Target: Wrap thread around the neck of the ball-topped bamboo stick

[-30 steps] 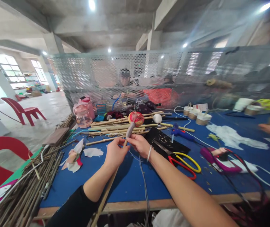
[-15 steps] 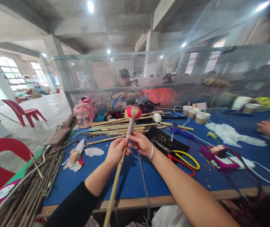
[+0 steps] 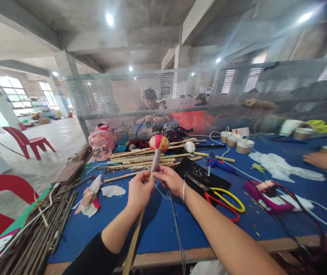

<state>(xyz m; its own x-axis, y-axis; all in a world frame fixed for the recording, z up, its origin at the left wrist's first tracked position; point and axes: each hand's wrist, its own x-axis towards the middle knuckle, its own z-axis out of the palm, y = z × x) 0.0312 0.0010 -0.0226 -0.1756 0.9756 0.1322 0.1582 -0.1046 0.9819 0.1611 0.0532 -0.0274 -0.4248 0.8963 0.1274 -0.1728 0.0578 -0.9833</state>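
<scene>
My left hand (image 3: 140, 189) is closed around a bamboo stick (image 3: 135, 240), just below a neck wrapped in grey cord (image 3: 156, 160). On the stick's upper end sits a round red and yellow cloth-covered head (image 3: 159, 143). My right hand (image 3: 169, 180) pinches at the lower end of the wrapping, its thumb and fingers together there. Loose grey cord (image 3: 176, 225) hangs from beneath that hand past the table edge. The fingertips partly hide where the cord meets the stick. Right of my hands lie scissors (image 3: 220, 198) with red and yellow handles, beside a black cloth (image 3: 190, 168).
Bamboo sticks (image 3: 140, 160) and a white ball (image 3: 189, 147) lie behind my hands. A blue glue gun (image 3: 216, 162) is to the right, with cables. Cloth scraps (image 3: 89, 198) and bundled twigs (image 3: 41, 217) are left. Another person's hand (image 3: 324, 162) rests at the far right.
The view has tilted slightly upward, so the table sits lower in it. The stick and its round head have shifted slightly, and both hands keep their hold near the wrapping.
</scene>
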